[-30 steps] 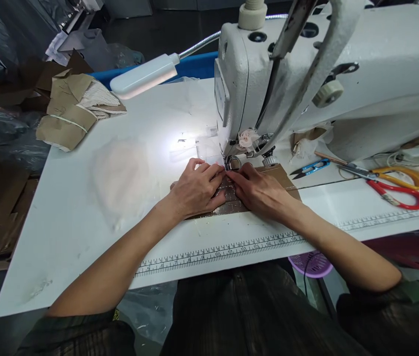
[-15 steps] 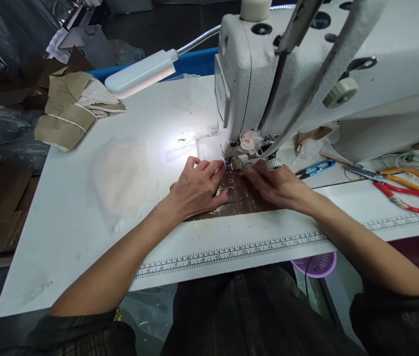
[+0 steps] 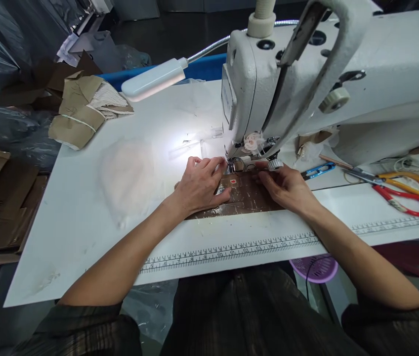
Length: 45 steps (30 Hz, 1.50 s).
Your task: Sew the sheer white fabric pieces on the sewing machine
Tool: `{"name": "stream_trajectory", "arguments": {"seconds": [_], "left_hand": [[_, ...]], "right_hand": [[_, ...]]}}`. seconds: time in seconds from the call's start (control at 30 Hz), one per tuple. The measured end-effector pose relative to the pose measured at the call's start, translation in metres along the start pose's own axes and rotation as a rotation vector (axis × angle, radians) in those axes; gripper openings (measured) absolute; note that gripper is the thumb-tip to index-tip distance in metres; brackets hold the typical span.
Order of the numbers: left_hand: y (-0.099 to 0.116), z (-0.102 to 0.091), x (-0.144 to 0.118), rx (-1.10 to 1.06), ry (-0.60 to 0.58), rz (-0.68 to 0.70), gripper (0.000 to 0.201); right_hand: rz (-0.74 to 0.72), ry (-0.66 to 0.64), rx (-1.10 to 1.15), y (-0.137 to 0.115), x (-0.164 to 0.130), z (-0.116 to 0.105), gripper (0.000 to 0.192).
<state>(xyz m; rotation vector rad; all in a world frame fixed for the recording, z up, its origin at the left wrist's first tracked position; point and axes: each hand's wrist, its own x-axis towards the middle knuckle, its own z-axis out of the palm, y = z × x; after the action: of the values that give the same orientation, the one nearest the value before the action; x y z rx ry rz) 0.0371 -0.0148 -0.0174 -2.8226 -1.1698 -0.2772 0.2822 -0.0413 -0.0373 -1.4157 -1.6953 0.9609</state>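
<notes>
My left hand (image 3: 204,184) lies over the left part of a brown, tape-covered plate (image 3: 244,200), its thumb apart from the fingers. Its fingertips reach the left side of the metal presser foot (image 3: 236,165) of a white sewing machine (image 3: 244,74). To the right of the foot, my right hand (image 3: 287,185) is closed in a pinch, with the fingertips partly hidden beside a white knob (image 3: 275,164). What they pinch is too small to make out. A small red mark (image 3: 233,181) shows on the plate between my hands.
Blue thread snips (image 3: 318,170) and red-and-orange-handled scissors (image 3: 404,190) lie at right. A lamp (image 3: 153,79) lights the table. Pale material (image 3: 130,175) lies left, and a paper-wrapped bundle (image 3: 78,109) sits at the far left corner. A printed ruler (image 3: 231,252) follows the front edge.
My right hand has drawn slightly right, away from the presser foot, baring more of the brown plate. My left hand keeps nearly the same place. The camera view has shifted a little.
</notes>
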Motion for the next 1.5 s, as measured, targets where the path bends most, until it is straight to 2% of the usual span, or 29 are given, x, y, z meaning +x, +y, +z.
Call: {"name": "stream_trajectory", "arguments": {"seconds": [0.13,0.33,0.43,0.53,0.6,0.67,0.73,0.8,0.83,0.9,1.0,1.07,1.13,1.23,1.33,1.43,1.5], "left_hand": [[-0.001,0.002,-0.001,-0.058,0.0,-0.028,0.064],[0.005,0.001,-0.007,-0.119,-0.011,-0.131,0.066],[0.015,-0.001,-0.01,-0.108,-0.084,-0.228,0.065],[0.034,-0.007,-0.016,-0.109,-0.177,-0.287,0.066],[0.051,-0.016,-0.023,-0.123,-0.224,-0.275,0.07],[0.065,-0.03,-0.031,-0.161,-0.265,-0.194,0.073],[0.068,-0.046,-0.039,-0.187,-0.269,-0.09,0.07],[0.056,-0.061,-0.044,-0.178,-0.22,-0.051,0.058],[0.045,-0.067,-0.046,-0.162,-0.179,-0.083,0.052],[0.017,-0.074,-0.045,-0.134,-0.084,-0.231,0.042],[-0.024,-0.069,-0.039,-0.125,0.024,-0.451,0.038],[-0.041,-0.057,-0.032,-0.231,0.003,-0.505,0.036],[-0.048,-0.043,-0.024,-0.314,-0.007,-0.497,0.025],[-0.048,-0.03,-0.017,-0.401,0.06,-0.514,0.013],[-0.045,-0.033,-0.015,-0.679,0.138,-0.65,0.014],[-0.042,-0.042,-0.017,-1.073,0.139,-0.73,0.02],[-0.04,-0.046,-0.019,-1.236,0.137,-0.752,0.026]], "right_hand": [[0.0,0.04,0.047,0.005,0.003,0.004,0.025],[0.065,0.007,0.166,0.003,0.006,0.0,0.017],[0.114,0.0,0.144,0.003,0.006,-0.001,0.015],[0.141,-0.003,0.17,0.002,0.009,-0.001,0.014],[0.17,0.006,0.197,0.001,0.011,-0.001,0.013],[0.203,-0.009,0.201,-0.003,0.012,-0.003,0.016],[0.185,-0.059,0.152,-0.01,0.01,-0.01,0.02],[0.097,-0.127,0.015,-0.02,0.004,-0.02,0.025],[0.033,-0.149,-0.077,-0.025,0.0,-0.026,0.027],[-0.104,-0.159,-0.254,-0.034,-0.009,-0.039,0.029],[-0.237,-0.095,-0.411,-0.035,-0.024,-0.058,0.028],[-0.276,-0.021,-0.479,-0.026,-0.032,-0.068,0.027],[-0.308,0.058,-0.555,-0.014,-0.041,-0.079,0.027],[-0.35,0.113,-0.682,0.005,-0.056,-0.092,0.028],[-0.377,0.095,-0.79,0.021,-0.067,-0.099,0.034],[-0.413,0.055,-0.868,0.032,-0.071,-0.098,0.04],[-0.447,0.035,-0.902,0.038,-0.069,-0.095,0.04]]}}
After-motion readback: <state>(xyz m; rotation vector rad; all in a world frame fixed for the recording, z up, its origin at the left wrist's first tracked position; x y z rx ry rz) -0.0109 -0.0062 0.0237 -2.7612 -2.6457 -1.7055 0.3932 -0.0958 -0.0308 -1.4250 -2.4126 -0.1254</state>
